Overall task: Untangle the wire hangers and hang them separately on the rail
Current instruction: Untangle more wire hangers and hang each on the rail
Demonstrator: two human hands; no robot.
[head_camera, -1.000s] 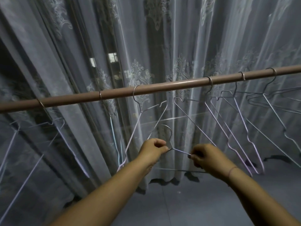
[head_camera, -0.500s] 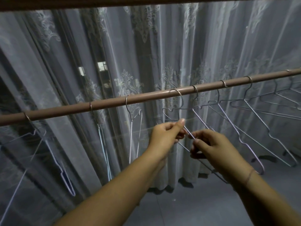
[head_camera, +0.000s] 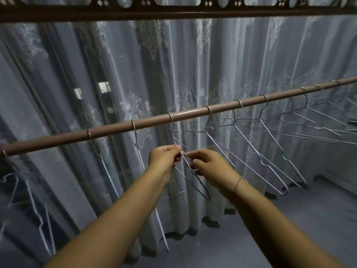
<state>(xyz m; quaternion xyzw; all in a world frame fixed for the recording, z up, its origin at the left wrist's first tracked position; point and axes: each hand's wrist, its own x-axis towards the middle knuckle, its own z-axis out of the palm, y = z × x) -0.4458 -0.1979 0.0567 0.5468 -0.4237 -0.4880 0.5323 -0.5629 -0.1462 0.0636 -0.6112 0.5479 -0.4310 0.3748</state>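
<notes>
Hangers (head_camera: pixel 270 151), ten hooked on one rail (head_camera: pixel 116 127), both hands' fingers (head_camera: pixel 176 151) pinching one.

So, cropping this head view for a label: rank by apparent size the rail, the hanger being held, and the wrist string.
1. rail, spanning the frame
2. held hanger, partly hidden by hands
3. wrist string, smallest

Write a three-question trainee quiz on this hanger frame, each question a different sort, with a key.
1. True or false: both hands pinch the same wire hanger.
2. Which wrist wears the thin band? A) left B) right
3. Fill in: the held hanger's hook sits over the ____.

Key: 1. True: the left hand and right hand both grip it. 2. B. 3. rail.
</notes>
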